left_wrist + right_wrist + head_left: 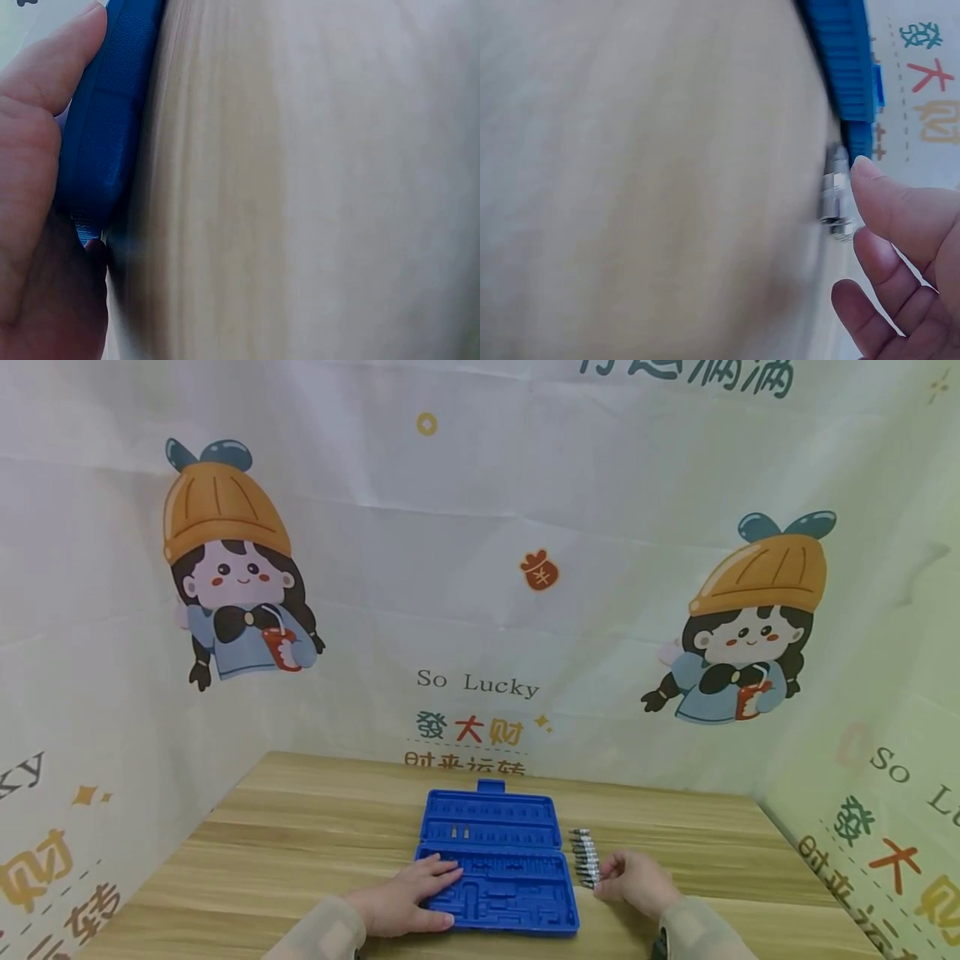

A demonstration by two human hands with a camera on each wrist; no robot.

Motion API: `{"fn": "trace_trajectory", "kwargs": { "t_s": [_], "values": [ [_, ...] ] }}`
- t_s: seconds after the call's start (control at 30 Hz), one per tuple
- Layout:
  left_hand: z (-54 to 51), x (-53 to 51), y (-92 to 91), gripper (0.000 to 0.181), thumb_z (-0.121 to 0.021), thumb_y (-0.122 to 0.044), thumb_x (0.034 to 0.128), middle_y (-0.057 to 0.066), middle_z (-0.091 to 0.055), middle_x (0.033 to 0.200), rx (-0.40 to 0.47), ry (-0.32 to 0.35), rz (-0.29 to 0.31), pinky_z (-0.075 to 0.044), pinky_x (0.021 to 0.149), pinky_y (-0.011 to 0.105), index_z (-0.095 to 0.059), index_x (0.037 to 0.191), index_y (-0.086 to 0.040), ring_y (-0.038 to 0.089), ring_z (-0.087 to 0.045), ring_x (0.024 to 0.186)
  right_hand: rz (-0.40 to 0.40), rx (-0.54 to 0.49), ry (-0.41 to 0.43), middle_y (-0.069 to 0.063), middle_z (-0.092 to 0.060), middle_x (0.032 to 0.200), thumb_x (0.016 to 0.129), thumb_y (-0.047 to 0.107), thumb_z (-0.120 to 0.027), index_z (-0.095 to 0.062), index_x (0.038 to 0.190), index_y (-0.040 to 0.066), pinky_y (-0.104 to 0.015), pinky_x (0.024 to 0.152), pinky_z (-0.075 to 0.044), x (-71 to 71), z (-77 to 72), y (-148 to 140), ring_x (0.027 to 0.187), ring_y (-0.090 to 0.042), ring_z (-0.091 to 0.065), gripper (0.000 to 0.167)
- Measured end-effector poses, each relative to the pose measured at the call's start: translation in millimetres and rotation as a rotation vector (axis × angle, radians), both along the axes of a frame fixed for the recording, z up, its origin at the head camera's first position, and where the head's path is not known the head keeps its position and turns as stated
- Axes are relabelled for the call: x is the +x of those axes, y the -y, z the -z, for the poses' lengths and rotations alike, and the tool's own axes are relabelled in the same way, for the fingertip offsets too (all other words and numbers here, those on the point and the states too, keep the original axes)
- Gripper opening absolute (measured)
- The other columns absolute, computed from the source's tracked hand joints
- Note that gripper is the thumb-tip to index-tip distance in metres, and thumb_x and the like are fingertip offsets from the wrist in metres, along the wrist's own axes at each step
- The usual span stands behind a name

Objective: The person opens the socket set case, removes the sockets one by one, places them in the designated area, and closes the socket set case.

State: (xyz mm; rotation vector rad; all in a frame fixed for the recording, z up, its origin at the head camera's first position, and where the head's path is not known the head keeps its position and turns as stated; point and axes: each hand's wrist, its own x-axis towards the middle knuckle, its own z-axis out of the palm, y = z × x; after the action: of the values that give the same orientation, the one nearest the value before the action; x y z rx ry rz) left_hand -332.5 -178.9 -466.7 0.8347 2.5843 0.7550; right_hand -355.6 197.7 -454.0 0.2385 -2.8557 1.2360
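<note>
A blue plastic bit case [517, 893] lies unfolded on the table, its moulded slots facing up. My left hand [408, 895] rests on the case's left edge with its fingers spread. In the left wrist view, the thumb [64, 64] lies against the blue side wall. Right of the case, several small silver screwdriver bits [583, 852] lie in a row. At the near end of that row is my right hand [637, 883], its fingertips close to the bits. In the right wrist view, the thumb and fingers [900, 217] stand apart beside the metal bits [836, 191]; whether they touch is unclear.
Two small bits [460, 832] sit in the lid half of the case. The wooden table [285, 827] extends to both sides. Behind it hangs a printed cloth [480, 635], with more cloth at left and right.
</note>
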Motion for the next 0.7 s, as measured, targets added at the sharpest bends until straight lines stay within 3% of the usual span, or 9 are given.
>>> {"fn": "trace_trajectory", "kwargs": {
  "t_s": [0.2,0.4,0.5,0.7],
  "values": [
    [-8.5,5.1,-4.3,0.069,-0.058,-0.052,0.0914,0.006,-0.027,0.156,-0.03,0.003,-0.037,-0.02,0.109,0.061,-0.038,0.149,-0.02,0.034,-0.015,0.145,-0.048,-0.075,0.043,-0.003,-0.056,0.078,0.077,0.004,-0.077,-0.06,0.086,0.002,-0.03,0.061,-0.042,-7.5,-15.8,11,0.072,-0.017,-0.05,0.02],
    [-10.4,6.0,-5.4,0.068,-0.058,-0.051,0.0921,0.004,-0.028,0.156,-0.045,0.006,-0.036,-0.021,0.109,0.06,-0.038,0.149,-0.02,0.033,-0.016,0.145,-0.083,-0.081,0.073,-0.004,-0.06,0.085,0.082,0.009,-0.076,-0.063,0.093,0.003,-0.034,0.066,-0.046,-14.6,-37.3,43,0.077,-0.018,-0.053,0.018],
    [-7.0,3.2,-4.0,0.069,-0.057,-0.053,0.0914,0.005,-0.027,0.156,-0.019,0.02,-0.03,-0.02,0.109,0.061,-0.038,0.149,-0.02,0.034,-0.015,0.145,-0.122,-0.098,0.063,-0.004,-0.06,0.088,0.083,0.011,-0.075,-0.065,0.097,0.001,-0.036,0.068,-0.048,-18.8,-43.5,62,0.078,-0.018,-0.054,0.02],
    [15.5,-11.0,3.6,0.072,-0.049,-0.068,0.0873,0.0,-0.023,0.158,-0.013,0.012,-0.023,-0.019,0.107,0.065,-0.034,0.149,-0.035,0.033,-0.012,0.146,-0.141,-0.115,0.016,-0.004,-0.06,0.088,0.083,0.014,-0.076,-0.065,0.099,0.0,-0.036,0.071,-0.048,-28.6,-43.1,98,0.079,-0.018,-0.054,0.023]
  ]
}}
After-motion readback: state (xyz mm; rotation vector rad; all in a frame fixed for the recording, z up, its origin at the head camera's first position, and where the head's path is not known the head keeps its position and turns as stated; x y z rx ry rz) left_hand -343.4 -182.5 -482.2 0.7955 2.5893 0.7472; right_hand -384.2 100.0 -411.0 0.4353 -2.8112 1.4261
